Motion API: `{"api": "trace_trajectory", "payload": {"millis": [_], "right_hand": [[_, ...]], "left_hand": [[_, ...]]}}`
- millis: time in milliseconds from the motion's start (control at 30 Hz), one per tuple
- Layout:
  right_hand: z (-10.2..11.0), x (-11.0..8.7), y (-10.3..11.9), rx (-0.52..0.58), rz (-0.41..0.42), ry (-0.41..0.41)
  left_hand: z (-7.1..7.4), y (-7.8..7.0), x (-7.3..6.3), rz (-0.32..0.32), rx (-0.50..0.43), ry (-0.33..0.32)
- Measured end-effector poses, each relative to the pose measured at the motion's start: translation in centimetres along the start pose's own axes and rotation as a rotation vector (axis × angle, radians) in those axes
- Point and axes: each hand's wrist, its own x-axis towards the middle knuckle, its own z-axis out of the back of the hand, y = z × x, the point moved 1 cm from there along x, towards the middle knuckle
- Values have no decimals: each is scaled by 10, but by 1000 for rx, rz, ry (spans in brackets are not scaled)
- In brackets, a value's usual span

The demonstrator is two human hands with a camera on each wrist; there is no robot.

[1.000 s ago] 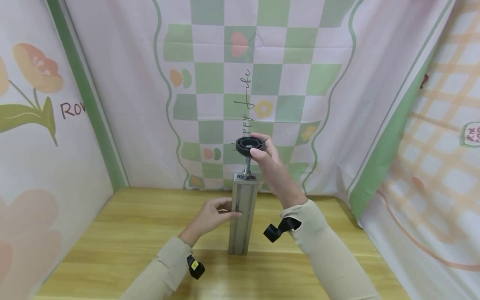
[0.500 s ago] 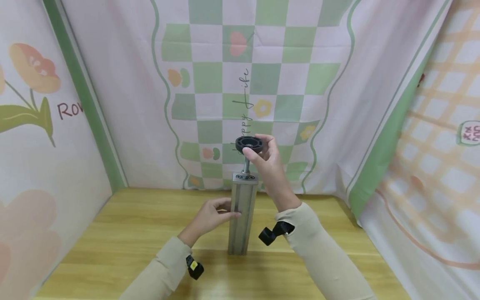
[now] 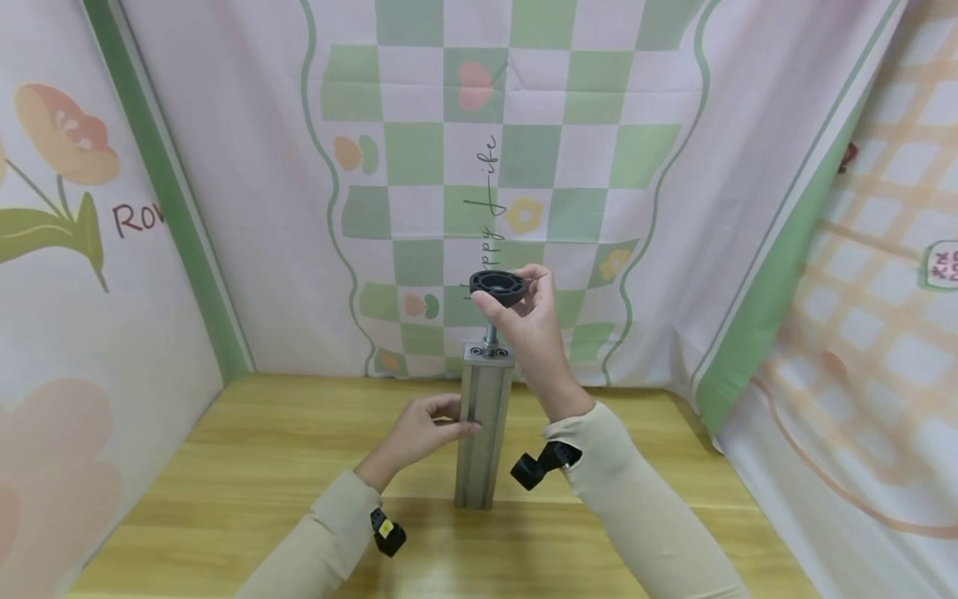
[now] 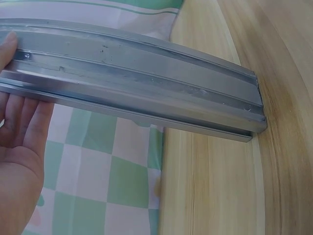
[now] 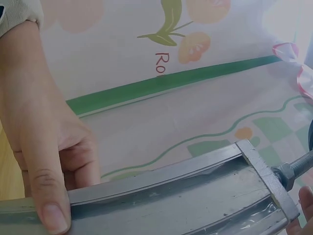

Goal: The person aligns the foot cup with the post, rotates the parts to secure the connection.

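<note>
An aluminium profile (image 3: 482,437) stands upright on the table. Its top end plate (image 3: 489,356) bears a threaded rod (image 3: 491,334), topped by a black round levelling foot (image 3: 500,284). My left hand (image 3: 415,431) grips the profile's left side about halfway up, thumb on the near face, fingers partly hidden behind. Up at the foot, my right hand (image 3: 535,337) pinches the rim, thumb at the near left and fingers at the far right. In the right wrist view, a nut (image 5: 284,176) sits on the rod against the end plate; only a sliver of the foot shows.
The wooden table (image 3: 299,449) carries the profile's lower end. A checked cloth backdrop (image 3: 419,154) hangs behind, with printed cloths at both sides. Black wrist cameras (image 3: 387,532) are strapped over both sleeves.
My right thumb has slid left along the foot's near rim, and the right wrist has shifted slightly left. The left hand and the profile have hardly moved.
</note>
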Motion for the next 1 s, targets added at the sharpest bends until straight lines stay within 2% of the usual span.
{"api": "trace_trajectory", "payload": {"millis": [167, 367, 600, 700, 800, 1000], "right_hand": [[-1, 0, 1, -3, 21, 12], [9, 3, -5, -71, 55, 128], [20, 15, -9, 157, -25, 380], [25, 16, -9, 168, -55, 455], [27, 16, -8, 184, -78, 498], [30, 17, -8, 247, -101, 521]], "left_hand": [[0, 0, 0, 2, 13, -2], [-1, -3, -2, 13, 28, -5], [-1, -5, -2, 10, 18, -3], [-1, -4, -2, 5, 25, -5], [-1, -2, -1, 2, 34, -5], [-1, 1, 0, -3, 26, -5]]}}
